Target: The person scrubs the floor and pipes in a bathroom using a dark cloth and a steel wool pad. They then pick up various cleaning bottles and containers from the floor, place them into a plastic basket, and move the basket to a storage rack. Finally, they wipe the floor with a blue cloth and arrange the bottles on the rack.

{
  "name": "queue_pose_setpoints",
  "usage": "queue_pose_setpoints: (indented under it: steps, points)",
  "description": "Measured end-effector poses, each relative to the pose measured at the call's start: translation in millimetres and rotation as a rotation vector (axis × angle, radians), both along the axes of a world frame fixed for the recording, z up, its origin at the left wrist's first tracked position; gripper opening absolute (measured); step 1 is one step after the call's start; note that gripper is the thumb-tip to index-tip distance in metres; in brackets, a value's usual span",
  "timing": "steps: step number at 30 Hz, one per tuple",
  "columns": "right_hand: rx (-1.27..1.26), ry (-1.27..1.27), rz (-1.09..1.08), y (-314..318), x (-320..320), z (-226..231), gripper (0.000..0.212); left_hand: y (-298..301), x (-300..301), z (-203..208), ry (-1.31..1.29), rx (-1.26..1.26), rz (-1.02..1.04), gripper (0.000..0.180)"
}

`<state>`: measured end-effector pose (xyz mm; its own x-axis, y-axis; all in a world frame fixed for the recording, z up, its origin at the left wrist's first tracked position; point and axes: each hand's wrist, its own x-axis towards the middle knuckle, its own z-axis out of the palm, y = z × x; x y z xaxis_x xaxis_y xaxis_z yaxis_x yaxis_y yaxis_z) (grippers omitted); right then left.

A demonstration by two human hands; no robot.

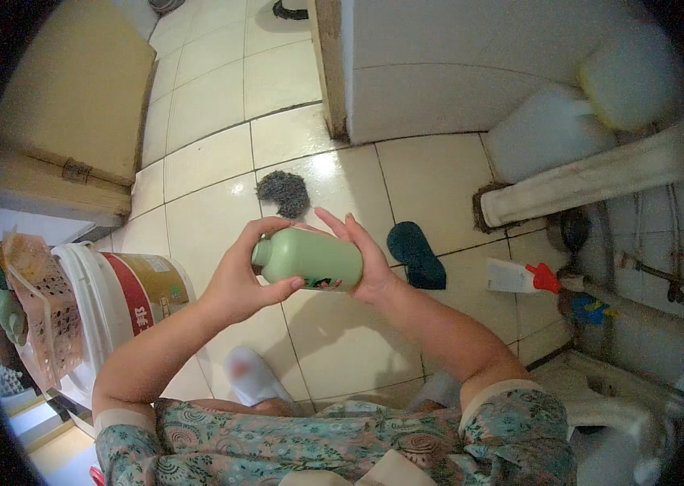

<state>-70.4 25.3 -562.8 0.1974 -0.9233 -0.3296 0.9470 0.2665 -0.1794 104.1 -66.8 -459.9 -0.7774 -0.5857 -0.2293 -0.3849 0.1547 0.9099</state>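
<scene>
Up close, the green bottle (pixel 314 257) lies on its side in mid-air, neck pointing left, and both hands are on it! The left hand (pixel 251 267) wraps the neck end, thumb along the shoulder; the right hand (pixel 368 263) cups the base, visible fingers stretched out, not curled. That's the weak side: if the left squeezes or twists hard, the base could skid off that palm. Whether the neck is capped I can't tell; if it isn't, any tilt that way risks a spill. Below the bottle sits a pale slipper (pixel 251 377), right where a drop might land. To the bottle's right, a dark green sole-shaped piece (pixel 415 255); just beyond the bottle, a grey fuzzy clump (pixel 284 193), which a leak could soak.
</scene>
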Motion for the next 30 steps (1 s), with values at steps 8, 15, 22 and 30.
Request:
queue_pose_setpoints:
  steps: [8,15,22,30]
  points:
    - [-0.071,0.118,-0.105,-12,-5,0,0.052,-7,0,-2,0.197,-0.474,-0.294,0.071]
    - [-0.046,0.093,0.01,-1,-5,-6,0.051,0,8,-4,0.122,-0.674,-0.515,0.067]
    - [0.004,0.302,0.036,-5,-1,-18,0.038,2,8,3,0.003,-0.659,-0.551,0.068]
    - [-0.62,1.306,0.162,-7,0,45,0.078,-7,9,21,-0.243,-0.483,-0.235,0.078]
